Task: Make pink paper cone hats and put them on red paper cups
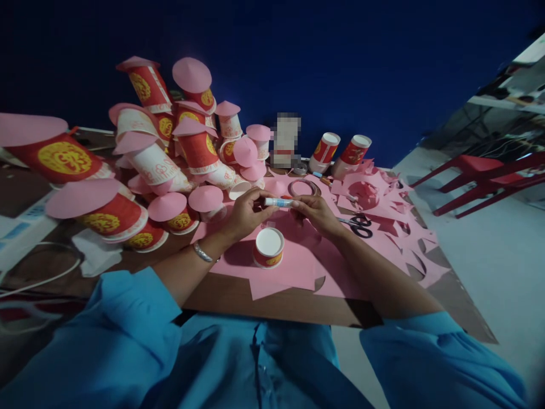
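A small white and blue tube, like a glue stick (279,202), lies level between my two hands. My left hand (252,215) pinches its left end, the white one. At its right end, the fingers of my right hand (314,212) are closed on it. Just below my hands a red and yellow paper cup (268,248) stands upside down, its white base facing up. Pink paper sheets (283,278) lie under the cup. Black-handled scissors (360,225) rest to the right of my right hand.
Many cups with pink cone tops (198,147) crowd the left and back left. Two upturned cups (352,153) stand at the back. Pink scraps (395,227) cover the right side. A tape roll (303,187) lies beyond my hands; a red stool (468,170) stands right.
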`<state>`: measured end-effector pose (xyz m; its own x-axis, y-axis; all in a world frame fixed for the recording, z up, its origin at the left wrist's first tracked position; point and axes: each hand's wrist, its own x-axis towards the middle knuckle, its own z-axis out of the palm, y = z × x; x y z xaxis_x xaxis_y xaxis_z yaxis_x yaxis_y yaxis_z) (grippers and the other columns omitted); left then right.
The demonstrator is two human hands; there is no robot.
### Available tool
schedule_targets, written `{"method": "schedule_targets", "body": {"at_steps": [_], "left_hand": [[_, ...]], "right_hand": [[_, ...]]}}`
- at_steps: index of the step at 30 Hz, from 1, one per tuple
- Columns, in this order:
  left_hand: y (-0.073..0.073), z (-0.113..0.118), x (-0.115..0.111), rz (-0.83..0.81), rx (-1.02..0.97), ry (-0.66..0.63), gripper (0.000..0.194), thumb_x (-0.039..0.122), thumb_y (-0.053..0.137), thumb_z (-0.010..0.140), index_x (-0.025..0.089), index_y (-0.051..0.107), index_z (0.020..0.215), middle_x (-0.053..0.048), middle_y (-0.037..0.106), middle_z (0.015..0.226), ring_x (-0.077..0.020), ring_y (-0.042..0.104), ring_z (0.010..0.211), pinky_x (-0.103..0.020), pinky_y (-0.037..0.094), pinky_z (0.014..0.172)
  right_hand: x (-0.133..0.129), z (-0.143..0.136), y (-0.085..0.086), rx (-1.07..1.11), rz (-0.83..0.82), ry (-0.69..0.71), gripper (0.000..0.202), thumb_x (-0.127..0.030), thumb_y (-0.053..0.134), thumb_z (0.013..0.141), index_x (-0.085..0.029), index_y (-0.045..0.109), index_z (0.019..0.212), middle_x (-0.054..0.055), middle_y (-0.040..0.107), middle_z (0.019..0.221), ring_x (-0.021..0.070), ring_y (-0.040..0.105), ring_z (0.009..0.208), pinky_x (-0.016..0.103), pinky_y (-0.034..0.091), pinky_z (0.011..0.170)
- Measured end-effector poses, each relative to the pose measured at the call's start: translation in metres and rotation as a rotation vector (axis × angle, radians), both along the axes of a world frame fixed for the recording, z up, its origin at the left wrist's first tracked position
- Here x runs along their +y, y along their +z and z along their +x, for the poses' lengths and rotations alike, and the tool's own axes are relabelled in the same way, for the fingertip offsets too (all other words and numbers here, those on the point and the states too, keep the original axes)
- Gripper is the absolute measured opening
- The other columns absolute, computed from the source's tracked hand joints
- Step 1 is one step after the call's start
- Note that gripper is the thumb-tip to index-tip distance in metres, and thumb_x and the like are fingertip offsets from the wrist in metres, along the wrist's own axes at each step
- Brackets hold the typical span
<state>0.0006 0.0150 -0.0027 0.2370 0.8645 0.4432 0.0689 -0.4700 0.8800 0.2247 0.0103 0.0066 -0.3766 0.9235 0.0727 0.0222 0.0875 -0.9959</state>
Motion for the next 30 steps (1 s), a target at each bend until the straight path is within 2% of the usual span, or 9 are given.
{"method": "schedule_targets", "body": {"at_steps": [3, 6, 8, 11, 14, 17, 20, 25, 30], "left_hand": [[-0.002, 0.000, 0.001, -0.056, -0.013, -0.032, 0.033, 0.029, 0.083, 0.080, 0.019, 0.069, 0.109, -0.004, 0.070, 0.104, -0.0124, 0.068, 0.081, -0.026, 0.059, 0.074], [-0.002, -0.003, 0.002, -0.086, -0.038, -0.041, 0.048, 0.031, 0.084, 0.078, 0.020, 0.066, 0.122, -0.006, 0.069, 0.115, -0.0098, 0.063, 0.076, -0.025, 0.056, 0.068], [-0.001, -0.006, 0.004, -0.137, -0.077, -0.075, 0.042, 0.036, 0.079, 0.084, 0.021, 0.068, 0.122, -0.006, 0.070, 0.110, -0.0094, 0.061, 0.071, -0.023, 0.052, 0.061], [0.005, -0.010, 0.004, -0.265, -0.128, -0.212, 0.038, 0.051, 0.072, 0.089, 0.019, 0.074, 0.108, -0.006, 0.071, 0.092, -0.0117, 0.060, 0.066, -0.024, 0.047, 0.054], [0.013, -0.012, 0.001, -0.341, -0.106, -0.379, 0.054, 0.069, 0.072, 0.083, 0.019, 0.078, 0.103, -0.010, 0.076, 0.095, -0.0183, 0.067, 0.078, -0.029, 0.052, 0.063], [0.021, -0.015, -0.003, -0.400, -0.021, -0.523, 0.070, 0.077, 0.078, 0.072, 0.021, 0.078, 0.114, -0.015, 0.077, 0.113, -0.0269, 0.071, 0.100, -0.037, 0.057, 0.079], [0.030, -0.019, -0.004, -0.437, 0.065, -0.617, 0.076, 0.072, 0.086, 0.064, 0.024, 0.076, 0.121, -0.017, 0.073, 0.127, -0.0328, 0.069, 0.116, -0.044, 0.057, 0.093], [0.044, -0.023, 0.000, -0.376, 0.224, -0.795, 0.088, 0.053, 0.100, 0.052, 0.026, 0.068, 0.130, -0.016, 0.069, 0.134, -0.0333, 0.066, 0.128, -0.048, 0.053, 0.106], [0.052, -0.024, -0.003, -0.299, 0.412, -0.835, 0.086, 0.032, 0.099, 0.057, 0.029, 0.063, 0.135, -0.013, 0.064, 0.140, -0.0318, 0.062, 0.135, -0.051, 0.047, 0.115]], "right_hand": [[0.002, 0.000, 0.001, 0.082, -0.015, -0.018, 0.047, -0.061, 0.082, 0.080, -0.017, 0.071, 0.087, -0.002, 0.064, 0.063, 0.0112, 0.058, 0.052, 0.024, 0.048, 0.050], [0.002, 0.000, 0.005, 0.227, -0.001, -0.076, 0.039, -0.052, 0.086, 0.079, -0.019, 0.070, 0.092, -0.001, 0.069, 0.072, 0.0112, 0.062, 0.058, 0.024, 0.050, 0.055], [0.003, 0.000, 0.009, 0.315, 0.009, -0.133, 0.033, -0.045, 0.085, 0.079, -0.020, 0.068, 0.092, -0.002, 0.070, 0.077, 0.0108, 0.063, 0.060, 0.024, 0.051, 0.056], [0.003, 0.002, 0.011, 0.396, 0.000, -0.205, 0.032, -0.040, 0.083, 0.076, -0.022, 0.062, 0.093, -0.003, 0.069, 0.078, 0.0127, 0.065, 0.065, 0.024, 0.053, 0.058], [0.006, 0.004, 0.010, 0.448, -0.009, -0.244, 0.032, -0.041, 0.078, 0.078, -0.024, 0.056, 0.093, -0.002, 0.071, 0.083, 0.0146, 0.069, 0.070, 0.027, 0.058, 0.063], [0.008, 0.004, 0.008, 0.479, -0.014, -0.247, 0.034, -0.047, 0.076, 0.081, -0.024, 0.055, 0.095, -0.001, 0.074, 0.085, 0.0153, 0.071, 0.071, 0.029, 0.059, 0.064], [0.009, 0.004, 0.007, 0.504, -0.013, -0.261, 0.041, -0.055, 0.078, 0.082, -0.025, 0.055, 0.096, -0.002, 0.072, 0.080, 0.0155, 0.072, 0.070, 0.027, 0.058, 0.062], [0.011, 0.002, 0.003, 0.560, -0.040, -0.256, 0.051, -0.057, 0.085, 0.076, -0.026, 0.052, 0.099, -0.007, 0.070, 0.075, 0.0130, 0.070, 0.062, 0.025, 0.058, 0.059], [0.011, 0.003, 0.002, 0.533, -0.037, -0.256, 0.054, -0.051, 0.091, 0.070, -0.025, 0.059, 0.104, -0.004, 0.074, 0.078, 0.0127, 0.070, 0.062, 0.025, 0.056, 0.059]]}}
